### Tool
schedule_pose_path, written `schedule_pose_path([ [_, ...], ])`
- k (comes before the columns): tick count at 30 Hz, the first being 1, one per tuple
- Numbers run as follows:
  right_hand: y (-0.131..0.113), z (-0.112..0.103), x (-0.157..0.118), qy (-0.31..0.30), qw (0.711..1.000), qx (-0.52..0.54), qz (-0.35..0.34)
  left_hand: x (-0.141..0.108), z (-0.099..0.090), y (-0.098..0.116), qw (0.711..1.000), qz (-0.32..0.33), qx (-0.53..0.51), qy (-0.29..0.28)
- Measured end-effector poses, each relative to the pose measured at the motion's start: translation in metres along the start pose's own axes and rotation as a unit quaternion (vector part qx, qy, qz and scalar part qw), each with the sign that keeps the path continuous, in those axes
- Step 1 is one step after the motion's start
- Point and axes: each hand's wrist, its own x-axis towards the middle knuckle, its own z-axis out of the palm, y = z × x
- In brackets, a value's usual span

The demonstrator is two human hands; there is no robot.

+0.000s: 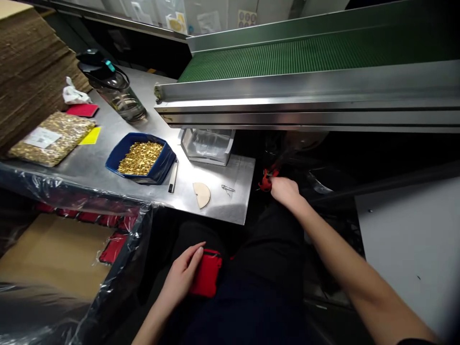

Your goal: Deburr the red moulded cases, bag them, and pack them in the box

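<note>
My left hand (185,270) rests over my thigh, thumb and fingers closed on the upper edge of a flat red pouch (206,275) with a black zip. Farther off, to the right of the metal table's corner, my right hand (285,190) reaches under the conveyor. Its fingers close on a small red and black thing (266,181); its kind is unclear in the dark. Most of the right fingers are hidden. On the table nearby lie a half-round wooden piece (202,195) and a small metal pin or clip (227,189).
A green belt conveyor (287,56) crosses above the right side. On the table are a blue bin of gold pieces (165,160), a cutter knife (173,177), a clear-fronted tray (208,147) and a bottle (122,98). A plastic-lined box (61,249) holds red pouches at lower left.
</note>
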Motion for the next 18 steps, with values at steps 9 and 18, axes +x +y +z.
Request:
schedule_pose_path([
  [9, 0.038, 0.043, 0.076, -0.013, 0.981, -0.101, -0.166, -0.018, 0.05, 0.032, 0.958, 0.028, 0.282, 0.04],
  [18, 0.059, 0.014, 0.029, -0.016, 0.926, -0.106, -0.363, -0.043, 0.059, 0.031, 0.926, -0.013, 0.366, 0.091],
])
